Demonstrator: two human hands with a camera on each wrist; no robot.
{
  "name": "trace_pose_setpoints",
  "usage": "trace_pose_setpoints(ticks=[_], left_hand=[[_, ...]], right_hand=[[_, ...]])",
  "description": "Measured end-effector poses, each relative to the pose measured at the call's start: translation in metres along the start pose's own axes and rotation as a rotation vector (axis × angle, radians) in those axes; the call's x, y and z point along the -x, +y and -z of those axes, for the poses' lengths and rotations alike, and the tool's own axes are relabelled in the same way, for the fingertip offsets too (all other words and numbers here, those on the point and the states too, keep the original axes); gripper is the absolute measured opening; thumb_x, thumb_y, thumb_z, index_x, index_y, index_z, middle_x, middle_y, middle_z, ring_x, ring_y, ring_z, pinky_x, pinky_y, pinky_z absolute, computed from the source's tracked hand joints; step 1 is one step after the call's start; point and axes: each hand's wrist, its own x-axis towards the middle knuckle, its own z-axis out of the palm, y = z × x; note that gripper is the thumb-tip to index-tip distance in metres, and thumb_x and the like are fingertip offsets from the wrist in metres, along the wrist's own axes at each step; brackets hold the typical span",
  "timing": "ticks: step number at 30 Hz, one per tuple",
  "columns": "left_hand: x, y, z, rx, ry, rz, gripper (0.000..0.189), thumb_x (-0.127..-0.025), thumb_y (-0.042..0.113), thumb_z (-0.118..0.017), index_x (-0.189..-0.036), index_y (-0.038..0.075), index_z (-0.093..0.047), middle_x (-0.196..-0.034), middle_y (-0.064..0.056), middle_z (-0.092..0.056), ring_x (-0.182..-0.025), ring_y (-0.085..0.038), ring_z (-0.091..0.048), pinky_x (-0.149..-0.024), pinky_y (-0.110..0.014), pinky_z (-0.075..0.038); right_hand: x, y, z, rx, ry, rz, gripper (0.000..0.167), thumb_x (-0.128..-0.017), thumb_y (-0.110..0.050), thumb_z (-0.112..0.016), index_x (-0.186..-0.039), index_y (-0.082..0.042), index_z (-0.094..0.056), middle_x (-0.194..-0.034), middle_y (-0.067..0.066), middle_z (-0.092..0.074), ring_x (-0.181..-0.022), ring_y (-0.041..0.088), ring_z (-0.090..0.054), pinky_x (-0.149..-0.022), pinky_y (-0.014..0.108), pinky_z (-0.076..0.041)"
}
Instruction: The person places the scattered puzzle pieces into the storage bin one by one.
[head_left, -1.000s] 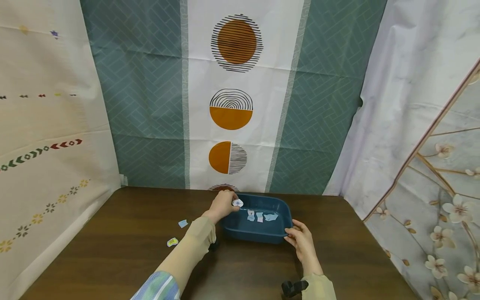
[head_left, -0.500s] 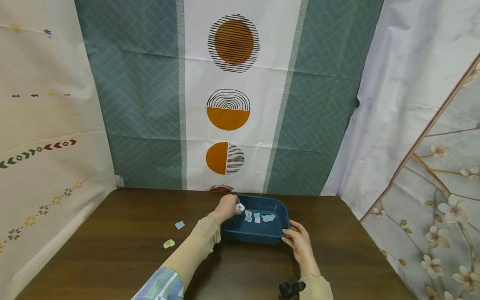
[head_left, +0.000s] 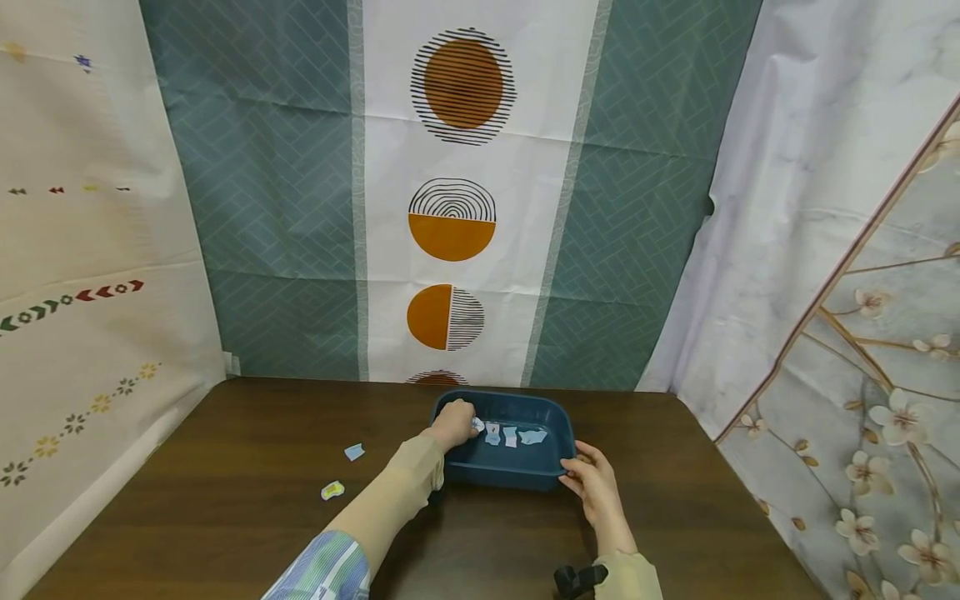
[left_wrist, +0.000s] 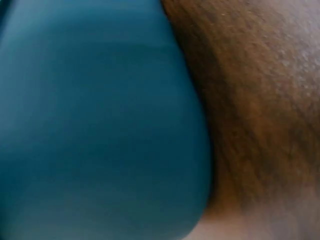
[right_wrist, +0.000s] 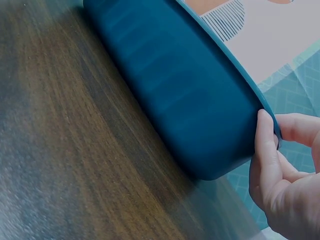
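A dark blue rectangular plastic basin (head_left: pixel 502 477) sits near the back of the table. My left hand (head_left: pixel 453 423) is inside its left end, pinching a small white paper cutout (head_left: pixel 477 425) with a blue design, partly hidden by the fingers. To the right of that cutout, several light blue paper pieces (head_left: pixel 533 437) lie in a row on the basin's floor. My right hand (head_left: pixel 596 487) grips the basin's right front corner, the rim pinched between thumb and fingers in the right wrist view. The left wrist view shows only the basin's outer wall (left_wrist: pixel 100 120) and the table.
Left of the basin, a light blue paper piece (head_left: pixel 354 452) and a yellow-and-white cutout (head_left: pixel 332 490) lie on the dark wooden table (head_left: pixel 225 517). A patterned cloth backdrop (head_left: pixel 292 250) hangs behind the table, with cloths on both sides.
My left hand has come down into the basin with the paper cutout, from above the left rim toward the floor. The right hand keeps its grip on the corner. The head view shifts slightly.
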Motion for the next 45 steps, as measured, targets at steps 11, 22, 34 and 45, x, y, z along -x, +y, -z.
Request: trace_pose_setpoints(ticks=[11, 22, 34, 45], left_hand=[[0.003, -0.003, -0.007, -0.045, -0.024, 0.041, 0.022, -0.088, 0.022, -0.074, -0.099, 0.003, -0.07, -0.096, -0.011, -0.063, -0.09, -0.026, -0.057, -0.082, -0.04, -0.052], [0.007, -0.003, -0.008, -0.079, -0.013, 0.053, 0.022, -0.088, 0.02, -0.073, -0.101, 0.003, -0.07, -0.102, -0.014, -0.064, -0.092, -0.028, -0.057, -0.084, -0.042, -0.053], [0.006, -0.003, -0.008, -0.047, -0.031, 0.076, 0.037, -0.089, 0.024, -0.073, -0.117, 0.001, -0.067, -0.114, -0.016, -0.063, -0.105, -0.032, -0.058, -0.091, -0.046, -0.052], [0.009, 0.003, 0.004, -0.001, 0.037, 0.051, 0.041, -0.086, 0.023, -0.075, -0.12, 0.003, -0.066, -0.117, -0.016, -0.062, -0.108, -0.031, -0.057, -0.096, -0.046, -0.05]], right_hand=[[0.001, -0.002, -0.005, -0.008, -0.001, 0.004, 0.056, -0.089, 0.005, -0.058, -0.14, 0.009, -0.035, -0.083, -0.003, -0.049, -0.067, 0.006, -0.05, -0.062, 0.016, -0.054], [0.002, -0.001, -0.007, -0.02, -0.007, -0.003, 0.056, -0.089, 0.006, -0.058, -0.139, 0.009, -0.035, -0.082, -0.003, -0.049, -0.066, 0.006, -0.05, -0.062, 0.017, -0.054], [0.004, -0.001, -0.006, -0.01, -0.012, -0.005, 0.056, -0.09, 0.004, -0.058, -0.141, 0.008, -0.034, -0.084, -0.002, -0.048, -0.068, 0.006, -0.05, -0.063, 0.017, -0.054], [0.002, -0.001, -0.001, -0.006, 0.0, 0.001, 0.056, -0.091, 0.004, -0.058, -0.141, 0.009, -0.034, -0.084, -0.003, -0.048, -0.067, 0.006, -0.05, -0.064, 0.017, -0.054]])
